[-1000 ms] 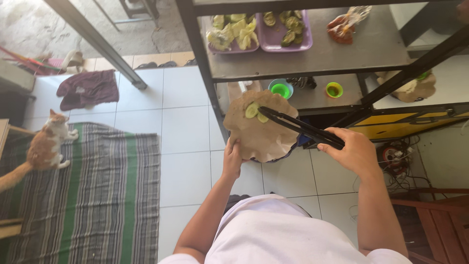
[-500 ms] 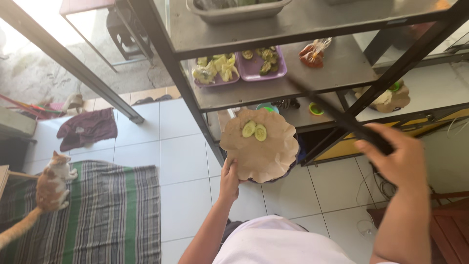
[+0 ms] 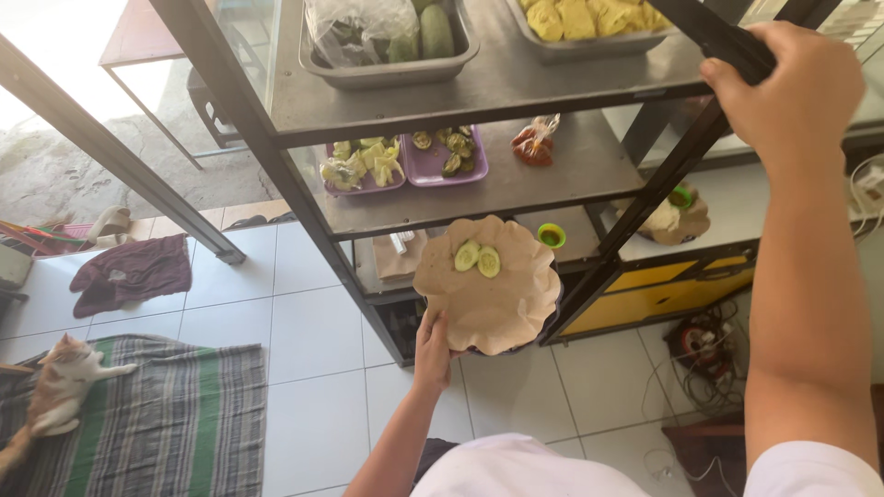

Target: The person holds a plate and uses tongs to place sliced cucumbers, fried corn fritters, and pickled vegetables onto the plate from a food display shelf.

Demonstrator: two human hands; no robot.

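My left hand (image 3: 433, 345) holds a round plate lined with brown paper (image 3: 493, 294) by its near left edge, level in front of the metal shelf rack. Two cucumber slices (image 3: 477, 258) lie on the paper near its far side. My right hand (image 3: 783, 87) is raised high at the upper right, closed around black tongs (image 3: 714, 32) that reach up toward the top shelf. Their tips are out of view. A metal tray of yellow food (image 3: 589, 23) sits on that shelf just left of the tongs.
A second metal tray (image 3: 391, 41) holds bagged greens and cucumbers. On the middle shelf are two purple trays (image 3: 405, 161) of vegetables and a small red bag (image 3: 534, 143). A green cup (image 3: 551, 236) stands lower. A cat (image 3: 60, 391) lies on a striped rug (image 3: 157, 423).
My right hand rose with the tongs from beside the plate up to the top shelf. The view tilted upward, and the plate stayed held with two cucumber slices on it.
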